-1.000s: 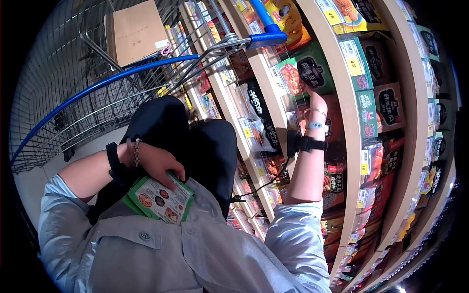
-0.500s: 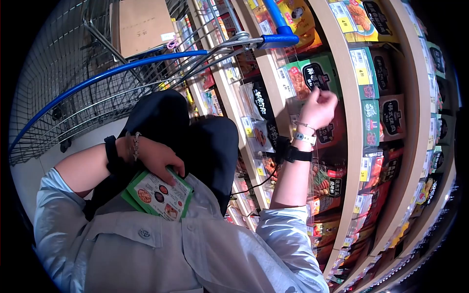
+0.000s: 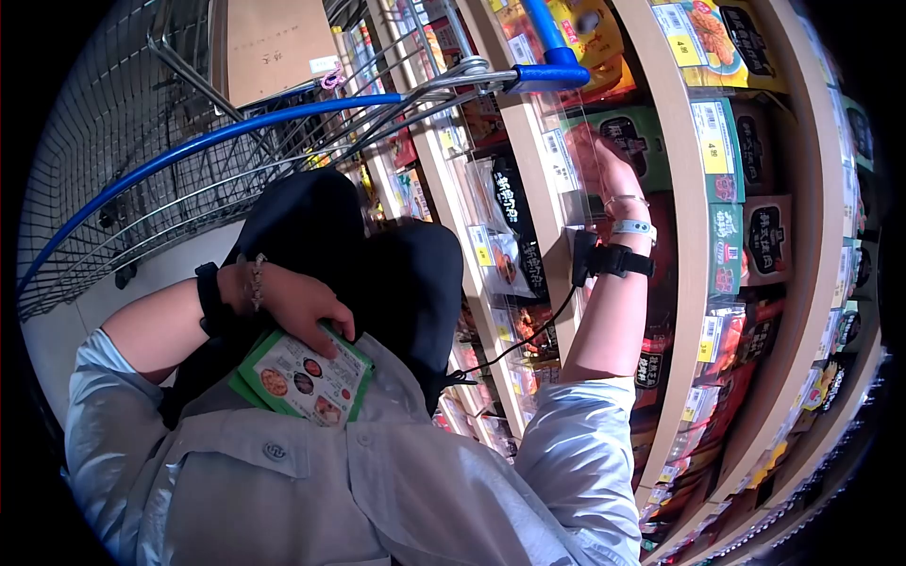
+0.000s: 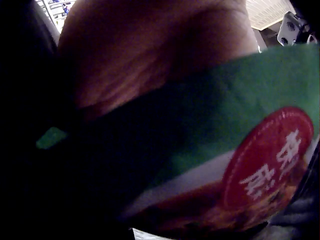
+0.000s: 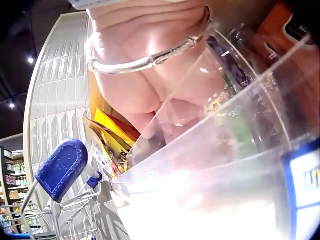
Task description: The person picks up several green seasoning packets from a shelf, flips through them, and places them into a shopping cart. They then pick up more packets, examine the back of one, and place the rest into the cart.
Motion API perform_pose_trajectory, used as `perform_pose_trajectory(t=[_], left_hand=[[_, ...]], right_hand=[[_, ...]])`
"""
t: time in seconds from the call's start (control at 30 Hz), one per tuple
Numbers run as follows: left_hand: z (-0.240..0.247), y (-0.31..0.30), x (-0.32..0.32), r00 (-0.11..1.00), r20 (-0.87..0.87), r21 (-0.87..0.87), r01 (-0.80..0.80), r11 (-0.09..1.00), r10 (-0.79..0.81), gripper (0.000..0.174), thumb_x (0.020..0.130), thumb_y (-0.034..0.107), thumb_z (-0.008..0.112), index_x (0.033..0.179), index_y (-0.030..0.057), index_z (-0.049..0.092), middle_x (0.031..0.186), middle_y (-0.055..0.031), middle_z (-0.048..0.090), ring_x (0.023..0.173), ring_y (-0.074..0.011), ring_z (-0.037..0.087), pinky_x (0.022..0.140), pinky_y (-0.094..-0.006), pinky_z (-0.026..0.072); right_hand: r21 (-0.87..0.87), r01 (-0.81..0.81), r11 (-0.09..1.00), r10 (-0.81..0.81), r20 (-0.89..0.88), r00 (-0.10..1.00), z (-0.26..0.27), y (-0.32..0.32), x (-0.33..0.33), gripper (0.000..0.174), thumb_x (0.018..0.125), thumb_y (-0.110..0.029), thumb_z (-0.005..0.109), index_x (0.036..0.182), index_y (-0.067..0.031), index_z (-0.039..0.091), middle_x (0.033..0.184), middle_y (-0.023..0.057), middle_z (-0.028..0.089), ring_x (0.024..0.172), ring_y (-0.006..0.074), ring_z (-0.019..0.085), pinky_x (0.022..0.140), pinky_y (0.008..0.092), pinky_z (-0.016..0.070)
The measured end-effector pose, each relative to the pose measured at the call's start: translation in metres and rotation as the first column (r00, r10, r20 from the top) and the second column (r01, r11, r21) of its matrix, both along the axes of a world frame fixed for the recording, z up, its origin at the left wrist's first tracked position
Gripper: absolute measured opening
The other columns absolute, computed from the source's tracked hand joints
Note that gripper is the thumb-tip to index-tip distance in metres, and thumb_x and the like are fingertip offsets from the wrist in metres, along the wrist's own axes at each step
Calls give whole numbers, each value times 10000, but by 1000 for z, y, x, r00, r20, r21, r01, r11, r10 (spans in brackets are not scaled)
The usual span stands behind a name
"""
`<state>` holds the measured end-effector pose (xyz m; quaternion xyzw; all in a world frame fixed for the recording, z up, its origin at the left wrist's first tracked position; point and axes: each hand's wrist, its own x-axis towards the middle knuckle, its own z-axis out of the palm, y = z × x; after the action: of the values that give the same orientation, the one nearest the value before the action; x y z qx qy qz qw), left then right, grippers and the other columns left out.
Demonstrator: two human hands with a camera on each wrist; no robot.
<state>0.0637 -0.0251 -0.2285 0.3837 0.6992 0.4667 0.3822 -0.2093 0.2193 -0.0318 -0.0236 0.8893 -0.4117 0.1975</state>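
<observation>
My left hand [image 3: 307, 307] holds a few green seasoning packets [image 3: 302, 377] against my lap, the thumb and fingers over their top edge. In the left wrist view the green packet [image 4: 255, 90] fills much of the picture, with a red round mark on its front. At the shelf, my right hand [image 3: 609, 165] reaches in behind a clear plastic guard, over a green packet [image 3: 651, 141] with a black label. Through the guard [image 5: 195, 135] in the right wrist view, the fingers look blurred, and I cannot tell whether they grip the packet.
Shelves [image 3: 698, 283] of packets with price tags run down the right. A shopping cart with a blue handle [image 3: 217, 151] stands at the left, close to my knees, carrying a brown cardboard piece [image 3: 274, 57]. A black cable [image 3: 528, 340] hangs from my right wrist.
My right hand drew back from the green packet with fingers bunched, then reached in behind the guard again. The left hand still holds its packets on the lap.
</observation>
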Motion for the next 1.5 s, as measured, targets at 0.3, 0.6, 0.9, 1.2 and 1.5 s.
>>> perform_pose_trajectory(t=[0.3,0.6,0.9,1.2,1.5], left_hand=[[1,-2,1,999,-29,38,-16,999,17,440,777,354,577,1083,41,528,947,-132,600,870,-263,575,754,-317,447],[2,-2,2,1000,-3,48,-26,999,26,436,767,352,586,1082,55,533,944,-124,598,850,-265,572,740,-319,446],[3,2,4,999,-33,-26,-1,1000,0,438,770,380,570,1092,85,532,930,-94,596,894,-250,510,789,-332,409],[11,4,2,997,-74,-1,3,1000,-3,454,772,344,579,1113,52,510,1036,-130,571,947,-263,554,821,-326,431],[18,-54,36,777,-413,227,-418,880,475,500,613,-107,416,1069,58,535,1050,-97,561,1027,-255,500,872,-333,400]], right_hand=[[112,-51,992,76,-237,968,-10,1,-16,414,811,-73,544,1170,-87,339,1008,72,558,663,130,539,539,299,512],[-21,-62,998,60,-61,996,-6,6,-6,351,892,-169,388,1237,-109,406,1035,99,559,921,204,567,761,350,471],[137,46,990,51,-629,776,2,51,-49,476,826,-78,509,1267,-43,333,1019,121,547,915,196,540,792,304,449],[281,-91,955,265,-677,687,4,34,-13,363,751,-95,595,1098,-23,520,955,148,594,863,208,571,739,299,447],[431,-582,690,723,-374,580,-29,16,203,527,641,17,613,1146,-50,478,1117,123,518,1013,265,505,874,334,398]])
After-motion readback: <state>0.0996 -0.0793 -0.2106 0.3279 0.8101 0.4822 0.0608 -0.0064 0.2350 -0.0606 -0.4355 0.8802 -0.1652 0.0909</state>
